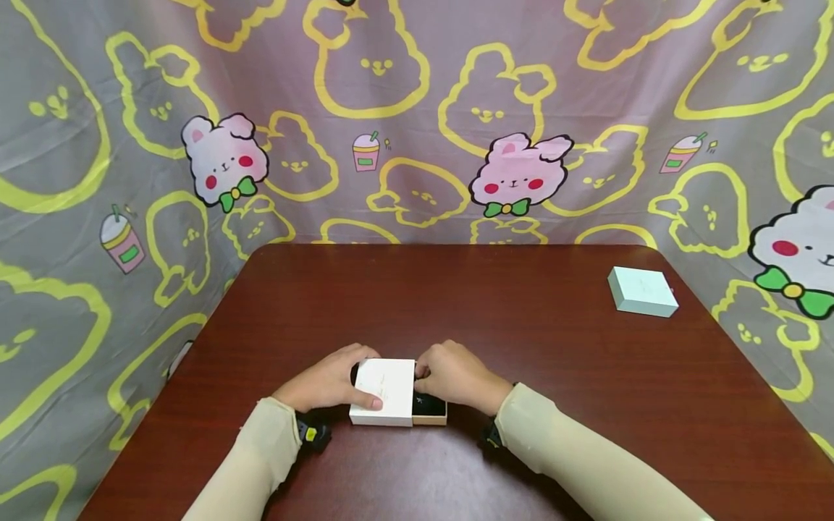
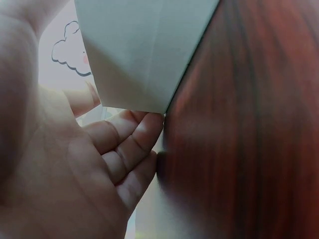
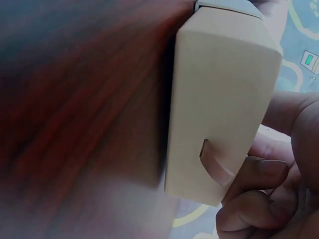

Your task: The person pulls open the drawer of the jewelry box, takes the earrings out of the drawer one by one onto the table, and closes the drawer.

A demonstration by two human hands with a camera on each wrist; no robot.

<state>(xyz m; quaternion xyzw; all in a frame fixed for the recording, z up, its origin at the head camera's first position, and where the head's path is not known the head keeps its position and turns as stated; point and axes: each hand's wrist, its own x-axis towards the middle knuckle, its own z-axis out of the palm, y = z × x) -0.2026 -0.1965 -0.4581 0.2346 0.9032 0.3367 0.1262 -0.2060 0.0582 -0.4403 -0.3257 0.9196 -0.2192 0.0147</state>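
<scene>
A small white slide-out gift box, with faint lettering on its outer sleeve (image 1: 394,380), lies near the front middle of the table. Its kraft-coloured inner drawer (image 1: 430,420) protrudes to the right, showing a black insert (image 1: 431,407) with a small silvery item. My left hand (image 1: 329,380) grips the sleeve from the left, thumb on top and fingers around its far side. At the drawer's far top corner, the curled fingers of my right hand (image 1: 459,376) hold its edge; the exact contact is partly hidden. A ribbon tab (image 3: 215,167) shows on the drawer's end.
On the right back part of the brown wooden table (image 1: 456,297) lies a pale mint box (image 1: 643,289). A curtain (image 1: 423,130) printed with rabbits and drink cups surrounds the table's back and sides.
</scene>
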